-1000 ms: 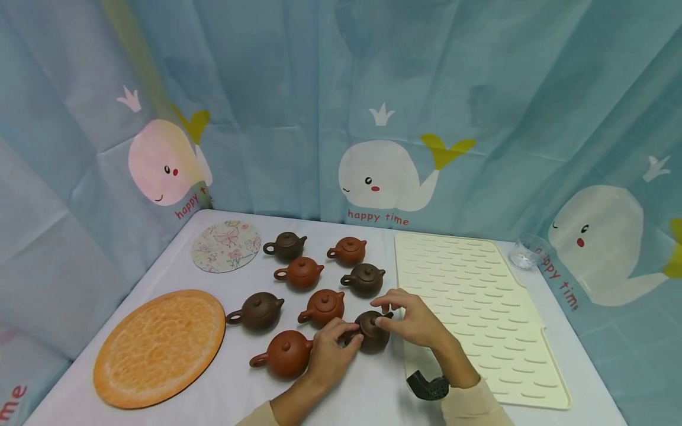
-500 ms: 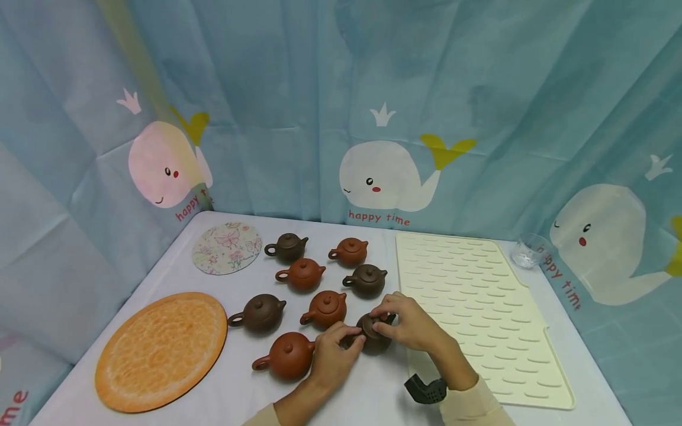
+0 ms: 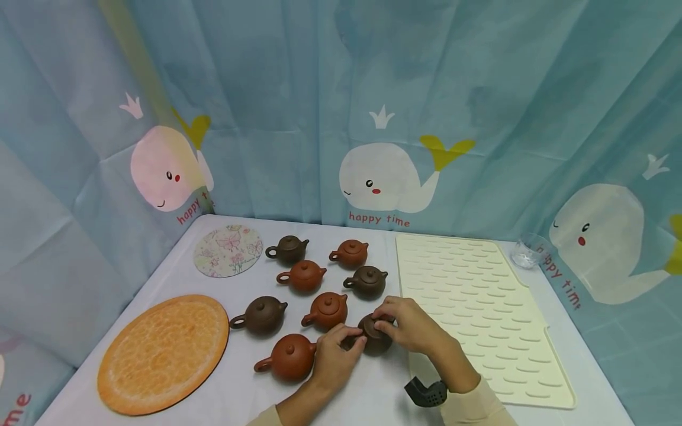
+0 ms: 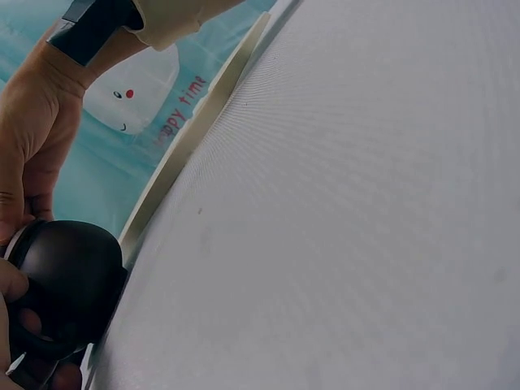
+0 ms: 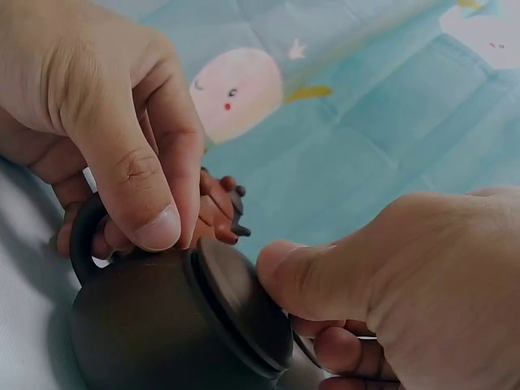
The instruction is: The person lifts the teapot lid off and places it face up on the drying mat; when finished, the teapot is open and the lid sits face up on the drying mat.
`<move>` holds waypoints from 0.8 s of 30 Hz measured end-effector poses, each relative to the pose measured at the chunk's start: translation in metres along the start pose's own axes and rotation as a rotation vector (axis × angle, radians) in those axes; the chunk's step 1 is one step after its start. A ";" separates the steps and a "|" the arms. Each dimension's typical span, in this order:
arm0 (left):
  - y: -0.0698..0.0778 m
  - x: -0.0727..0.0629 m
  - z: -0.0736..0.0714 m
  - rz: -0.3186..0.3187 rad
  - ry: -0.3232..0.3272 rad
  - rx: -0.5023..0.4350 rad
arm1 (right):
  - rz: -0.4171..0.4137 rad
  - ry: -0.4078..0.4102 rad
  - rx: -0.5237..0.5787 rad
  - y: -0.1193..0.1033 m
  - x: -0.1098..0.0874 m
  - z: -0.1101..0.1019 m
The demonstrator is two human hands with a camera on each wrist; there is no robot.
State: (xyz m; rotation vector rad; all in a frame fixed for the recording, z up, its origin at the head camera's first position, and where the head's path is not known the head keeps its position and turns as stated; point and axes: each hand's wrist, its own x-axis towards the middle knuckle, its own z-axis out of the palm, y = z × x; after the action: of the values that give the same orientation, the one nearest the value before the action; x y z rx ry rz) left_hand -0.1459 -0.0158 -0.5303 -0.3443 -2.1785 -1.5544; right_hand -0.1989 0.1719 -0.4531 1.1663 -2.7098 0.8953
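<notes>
A dark brown clay teapot (image 3: 375,345) stands on the white table between my hands. My left hand (image 3: 334,358) grips it at the handle (image 5: 84,244), fingers through the loop, with thumb and index finger near the rim. The right hand (image 3: 412,327) holds the teapot's lid (image 5: 244,305) from above, thumb and fingers about its knob, which they hide. In the right wrist view the lid lies over the pot's mouth, a dark line showing along its edge. The left wrist view catches the teapot's dark body (image 4: 71,272) at its left edge.
Several reddish and dark brown teapots (image 3: 290,358) stand left and behind. A cream ridged mat (image 3: 458,284) lies at right, with a clear glass cup (image 3: 526,253) beyond. At left are a round orange mat (image 3: 162,355) and a floral round mat (image 3: 228,251).
My right hand's fingers have closed in on the lid from a wider spread and come down over it. The left hand stays at the handle.
</notes>
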 end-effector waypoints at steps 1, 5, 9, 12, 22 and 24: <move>0.000 -0.001 0.000 -0.003 -0.001 0.005 | -0.004 0.007 0.005 0.000 -0.001 0.000; 0.000 -0.002 0.001 -0.014 -0.006 0.003 | -0.028 0.070 0.025 0.003 -0.003 0.000; 0.000 -0.001 0.001 -0.025 -0.012 -0.010 | -0.050 0.155 0.044 0.008 -0.005 0.002; 0.000 -0.001 0.001 -0.032 -0.015 -0.010 | -0.030 0.201 0.085 0.011 -0.006 0.002; 0.001 -0.001 0.000 -0.067 -0.033 0.004 | 0.157 0.299 0.472 0.016 -0.013 -0.004; 0.001 -0.001 0.000 -0.069 -0.034 0.002 | 0.179 0.330 0.580 0.018 -0.015 -0.007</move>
State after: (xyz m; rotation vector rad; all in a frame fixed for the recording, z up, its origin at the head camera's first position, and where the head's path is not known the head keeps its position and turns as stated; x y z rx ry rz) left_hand -0.1444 -0.0150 -0.5304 -0.2997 -2.2399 -1.5938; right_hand -0.2013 0.1947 -0.4603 0.7377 -2.3724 1.8007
